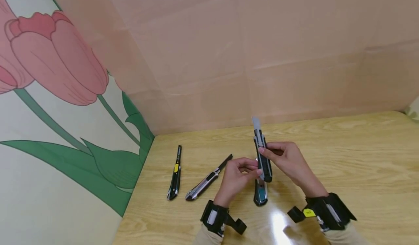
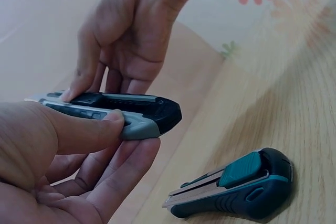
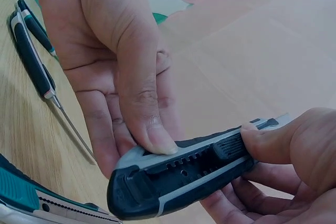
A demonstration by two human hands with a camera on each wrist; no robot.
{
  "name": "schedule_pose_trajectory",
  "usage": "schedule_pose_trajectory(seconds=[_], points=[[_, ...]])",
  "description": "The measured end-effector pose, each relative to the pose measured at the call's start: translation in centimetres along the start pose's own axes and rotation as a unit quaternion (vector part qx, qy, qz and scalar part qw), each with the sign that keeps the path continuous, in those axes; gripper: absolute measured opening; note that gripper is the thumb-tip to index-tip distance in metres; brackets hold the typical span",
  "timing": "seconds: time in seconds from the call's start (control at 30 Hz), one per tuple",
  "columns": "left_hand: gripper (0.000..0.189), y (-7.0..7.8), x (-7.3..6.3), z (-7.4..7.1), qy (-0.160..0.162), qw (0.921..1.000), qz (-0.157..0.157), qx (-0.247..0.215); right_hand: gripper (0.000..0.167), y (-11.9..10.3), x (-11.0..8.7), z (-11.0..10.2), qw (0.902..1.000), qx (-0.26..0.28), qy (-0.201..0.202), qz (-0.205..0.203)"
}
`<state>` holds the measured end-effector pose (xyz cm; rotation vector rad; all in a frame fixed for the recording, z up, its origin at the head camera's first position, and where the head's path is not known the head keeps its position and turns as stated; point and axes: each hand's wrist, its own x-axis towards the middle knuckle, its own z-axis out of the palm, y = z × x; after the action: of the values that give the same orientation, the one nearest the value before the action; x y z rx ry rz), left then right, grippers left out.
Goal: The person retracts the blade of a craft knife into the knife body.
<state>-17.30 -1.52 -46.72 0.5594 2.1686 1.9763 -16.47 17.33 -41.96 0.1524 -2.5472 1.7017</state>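
Note:
A black and grey snap-off utility knife (image 1: 263,161) is held upright off the table, its blade (image 1: 256,123) out at the top. My left hand (image 1: 238,176) pinches the handle near its butt, thumb on the grey side (image 2: 139,129). Higher up, my right hand (image 1: 288,160) grips the same handle, with the thumb on the ribbed black slider (image 3: 227,148). Below the hands lies a teal and black utility knife (image 1: 260,194), its front part hidden behind the held knife and hand in the head view.
Left of my hands, a grey and black utility knife (image 1: 203,185) lies slanted on the wooden table (image 1: 353,172). Farther left is a slim black cutter with a yellow slider (image 1: 176,168). Behind the table hangs a pinkish-brown cloth (image 1: 203,63); a tulip-patterned sheet (image 1: 59,59) borders its left side.

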Motion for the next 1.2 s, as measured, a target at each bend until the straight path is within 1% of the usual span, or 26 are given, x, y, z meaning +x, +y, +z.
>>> schedule_pose_trajectory(seconds=[0.2, 0.37, 0.57, 0.77, 0.9, 1.07, 1.2], points=[[0.018, 0.24, -0.04, -0.11, -0.004, 1.0, -0.004, -0.003, 0.044, -0.15, -0.14, 0.15, 0.9997, -0.013, 0.015, 0.012], [0.017, 0.22, 0.02, -0.19, -0.008, 0.9999, -0.002, -0.008, 0.049, -0.09, -0.22, 0.13, 0.9995, -0.001, 0.014, 0.028], [0.017, -0.04, 0.09, -0.15, -0.01, 0.9999, 0.004, 0.001, 0.043, 0.05, -0.1, 0.15, 0.9994, 0.017, 0.012, 0.028], [0.018, -0.26, 0.06, -0.15, -0.006, 1.0, 0.003, 0.0, 0.036, 0.29, -0.01, 0.28, 0.9995, 0.03, -0.001, 0.012], [0.018, -0.31, 0.05, -0.04, -0.006, 1.0, 0.003, 0.0, 0.035, 0.21, -0.1, 0.18, 0.9993, 0.034, -0.01, 0.007], [0.017, -0.09, 0.01, 0.0, -0.005, 1.0, 0.002, -0.008, 0.041, 0.04, -0.08, 0.13, 0.9998, 0.016, -0.005, 0.015], [0.016, 0.26, -0.06, -0.24, -0.007, 0.9998, -0.001, -0.018, 0.049, 0.01, -0.06, 0.01, 0.999, 0.025, -0.016, 0.033]])
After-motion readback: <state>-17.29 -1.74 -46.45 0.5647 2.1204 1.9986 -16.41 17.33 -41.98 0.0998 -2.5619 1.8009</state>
